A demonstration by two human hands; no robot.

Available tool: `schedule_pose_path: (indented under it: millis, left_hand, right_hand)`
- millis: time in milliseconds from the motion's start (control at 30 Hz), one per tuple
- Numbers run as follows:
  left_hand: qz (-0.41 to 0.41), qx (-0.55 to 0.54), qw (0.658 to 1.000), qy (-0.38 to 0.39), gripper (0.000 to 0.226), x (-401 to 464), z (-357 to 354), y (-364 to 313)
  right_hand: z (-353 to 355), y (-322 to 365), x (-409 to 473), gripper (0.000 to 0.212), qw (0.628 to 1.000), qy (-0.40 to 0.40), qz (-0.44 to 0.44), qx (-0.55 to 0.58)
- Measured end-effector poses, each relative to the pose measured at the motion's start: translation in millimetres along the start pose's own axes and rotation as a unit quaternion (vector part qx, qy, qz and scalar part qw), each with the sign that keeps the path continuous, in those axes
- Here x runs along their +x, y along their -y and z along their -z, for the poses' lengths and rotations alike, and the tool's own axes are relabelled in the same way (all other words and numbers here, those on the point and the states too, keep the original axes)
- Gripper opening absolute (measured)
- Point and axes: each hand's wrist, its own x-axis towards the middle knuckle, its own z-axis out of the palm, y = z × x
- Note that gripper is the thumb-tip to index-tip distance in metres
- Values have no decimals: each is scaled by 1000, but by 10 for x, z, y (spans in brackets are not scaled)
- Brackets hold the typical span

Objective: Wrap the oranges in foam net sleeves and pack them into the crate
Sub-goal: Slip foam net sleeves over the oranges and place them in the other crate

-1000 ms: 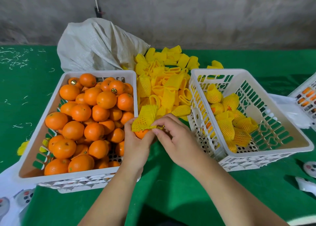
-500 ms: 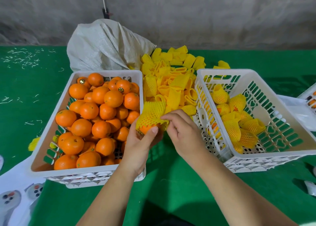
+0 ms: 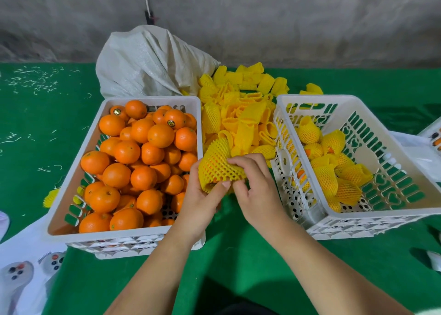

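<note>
Both hands, left hand [image 3: 199, 201] and right hand [image 3: 256, 193], grip a yellow foam net sleeve [image 3: 220, 168] stretched around a round orange [image 3: 214, 180], held between the crates so the white slotted plastic crate [image 3: 317, 221] is close for packing.

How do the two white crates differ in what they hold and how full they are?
The left crate is heaped with bare oranges; the right crate holds only oranges wrapped in yellow foam net. The left crate is nearly full; the right crate's floor still shows. Both are white slotted plastic on the green table.
</note>
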Motion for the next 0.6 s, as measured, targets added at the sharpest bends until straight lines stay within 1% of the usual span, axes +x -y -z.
schedule_pose_path:
  millis: [100,167,200,233,267,300,333,367,400,433,467,500,567,600]
  left_hand:
    - [6,4,998,-62,55,36,-67,-27]
    - [-4,-17,996,-83,51,54,-92,-44]
    - [-13,-24,996,-80,49,52,-88,-35]
    - [-19,-22,997,-76,49,49,-75,-16]
    - [-21,-10,997,-76,50,41,-60,-12]
    - [-25,8,997,-79,51,38,-52,-21]
    - [-34,28,996,-78,54,30,-53,-28]
    - [-47,55,995,-70,56,20,-58,-35]
    - [-64,89,992,-55,59,6,-68,-41]
    - [-81,125,988,-32,61,-20,-82,-36]
    - [-92,157,983,-3,64,-52,-94,-8]
    - [-100,181,978,22,68,-81,-106,19]
    - [-131,246,960,30,78,-96,-127,55]
    - [-148,278,949,24,82,-97,-137,68]
  right_hand:
    - [38,56,24,34,999,-23,23,-11]
    - [24,110,-46,30,999,3,50,8]
    - [12,138,-84,30,998,32,42,26]
    - [11,167,-111,33,997,55,13,50]
    - [12,193,-124,39,994,58,-38,79]
    - [13,218,-122,48,986,46,-110,120]
    - [12,252,-91,61,965,34,-195,173]
    - [8,272,-34,75,929,42,-278,241]
    - [-6,283,29,86,882,64,-343,316]
    - [-13,287,83,89,840,84,-380,377]
    - [-12,274,130,84,822,94,-391,404]
    - [-4,260,170,76,822,91,-393,402]
    - [31,222,206,67,829,77,-402,382]
    - [47,189,200,63,824,78,-412,382]
